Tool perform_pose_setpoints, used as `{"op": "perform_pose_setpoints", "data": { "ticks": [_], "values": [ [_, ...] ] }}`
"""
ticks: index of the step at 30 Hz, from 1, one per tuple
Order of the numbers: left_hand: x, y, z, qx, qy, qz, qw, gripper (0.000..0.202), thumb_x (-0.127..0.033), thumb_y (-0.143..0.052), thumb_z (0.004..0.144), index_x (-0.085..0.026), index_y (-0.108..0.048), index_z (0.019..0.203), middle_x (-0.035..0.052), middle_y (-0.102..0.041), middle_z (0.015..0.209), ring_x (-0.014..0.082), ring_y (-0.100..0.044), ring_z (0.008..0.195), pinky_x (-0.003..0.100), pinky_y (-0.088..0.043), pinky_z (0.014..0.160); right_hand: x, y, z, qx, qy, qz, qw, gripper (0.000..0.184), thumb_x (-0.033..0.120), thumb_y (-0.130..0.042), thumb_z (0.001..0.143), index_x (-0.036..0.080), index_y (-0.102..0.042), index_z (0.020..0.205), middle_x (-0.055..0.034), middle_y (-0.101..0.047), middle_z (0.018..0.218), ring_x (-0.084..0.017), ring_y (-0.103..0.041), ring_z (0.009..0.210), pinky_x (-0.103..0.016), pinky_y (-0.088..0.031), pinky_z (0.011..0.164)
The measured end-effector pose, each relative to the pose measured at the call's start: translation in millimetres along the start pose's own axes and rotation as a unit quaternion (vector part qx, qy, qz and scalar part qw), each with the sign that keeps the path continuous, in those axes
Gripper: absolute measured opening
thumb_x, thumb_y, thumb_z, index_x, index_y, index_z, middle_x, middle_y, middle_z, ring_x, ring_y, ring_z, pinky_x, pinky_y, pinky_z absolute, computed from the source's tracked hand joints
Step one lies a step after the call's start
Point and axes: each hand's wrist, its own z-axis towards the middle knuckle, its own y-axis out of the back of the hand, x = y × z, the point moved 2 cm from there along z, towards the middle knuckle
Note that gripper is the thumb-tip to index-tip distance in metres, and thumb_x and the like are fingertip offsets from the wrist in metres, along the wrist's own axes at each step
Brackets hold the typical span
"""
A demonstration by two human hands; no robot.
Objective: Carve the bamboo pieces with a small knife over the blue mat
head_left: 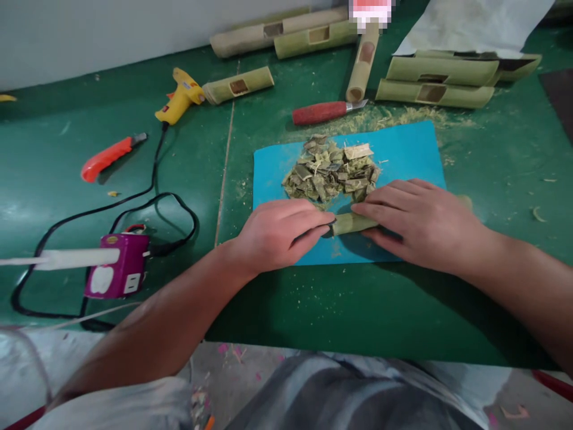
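My right hand [416,224] is wrapped over a short green bamboo tube [353,223] that lies sideways over the blue sheet [407,152]. At the tube's left end, my left hand [286,233] is closed in a pinch. Something small and dark shows at its fingertips, against the tube's end; its kind cannot be made out. Just beyond both hands is a heap of bamboo chips [329,170] on the sheet. My right hand covers much of the tube.
Behind the sheet lies a red-handled knife [320,113]. Cut bamboo tubes [313,39] lie at the back, with more bamboo pieces [447,71] at the right. Leftward are a yellow glue gun [181,98], an orange utility knife [111,156] and a purple power adapter [117,266] with black cord.
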Motion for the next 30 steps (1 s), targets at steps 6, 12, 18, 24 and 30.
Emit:
{"op": "perform_pose_setpoints", "data": {
  "ticks": [6, 12, 18, 24, 30],
  "values": [
    [-4.9, 2.9, -1.6, -0.008, -0.016, 0.002, 1.0, 0.016, -0.021, -0.061, 0.097, -0.014, -0.071, 0.107, 0.0069, -0.076, 0.092, 0.0152, -0.071, 0.08, 0.025, -0.055, 0.074, 2.1, 1.7, 0.2, -0.019, 0.016, 0.026, 0.999, 0.029, 0.028, -0.05, 0.096, 0.018, -0.069, 0.115, -0.0095, -0.073, 0.104, -0.023, -0.066, 0.09, -0.035, -0.044, 0.073],
    [-4.9, 2.0, -3.2, -0.001, -0.026, 0.01, 1.0, 0.015, -0.021, -0.059, 0.097, -0.016, -0.071, 0.104, 0.0054, -0.076, 0.089, 0.0156, -0.071, 0.078, 0.026, -0.054, 0.071, 3.7, 2.2, 1.7, -0.01, 0.01, 0.06, 0.998, 0.025, 0.023, -0.053, 0.087, 0.02, -0.069, 0.106, -0.0094, -0.073, 0.104, -0.025, -0.067, 0.091, -0.037, -0.046, 0.073],
    [-5.6, -1.5, -4.6, 0.01, -0.012, 0.005, 1.0, 0.016, -0.024, -0.057, 0.099, -0.019, -0.072, 0.105, 0.0048, -0.077, 0.092, 0.0152, -0.072, 0.079, 0.026, -0.055, 0.072, 6.1, 1.7, 3.4, 0.002, -0.004, 0.089, 0.996, 0.027, 0.019, -0.052, 0.084, 0.017, -0.067, 0.107, -0.0116, -0.072, 0.104, -0.026, -0.066, 0.093, -0.038, -0.048, 0.075],
    [-8.6, 1.7, -4.6, 0.047, -0.019, -0.016, 0.999, 0.02, -0.025, -0.055, 0.101, -0.019, -0.072, 0.108, 0.0046, -0.077, 0.092, 0.0144, -0.072, 0.079, 0.024, -0.055, 0.071, 2.8, -1.5, 6.3, 0.023, -0.039, 0.162, 0.986, 0.012, 0.025, -0.058, 0.085, 0.019, -0.065, 0.093, -0.0111, -0.07, 0.098, -0.026, -0.065, 0.093, -0.038, -0.049, 0.075],
    [-8.6, 2.1, -3.8, 0.059, 0.012, -0.082, 0.995, 0.02, -0.019, -0.055, 0.1, -0.015, -0.072, 0.109, 0.0072, -0.076, 0.096, 0.0139, -0.072, 0.085, 0.021, -0.055, 0.078, -1.4, -2.2, 8.9, 0.049, -0.07, 0.208, 0.974, 0.011, 0.031, -0.061, 0.088, 0.021, -0.063, 0.089, -0.0095, -0.068, 0.098, -0.024, -0.063, 0.092, -0.037, -0.048, 0.073]
  ]
}}
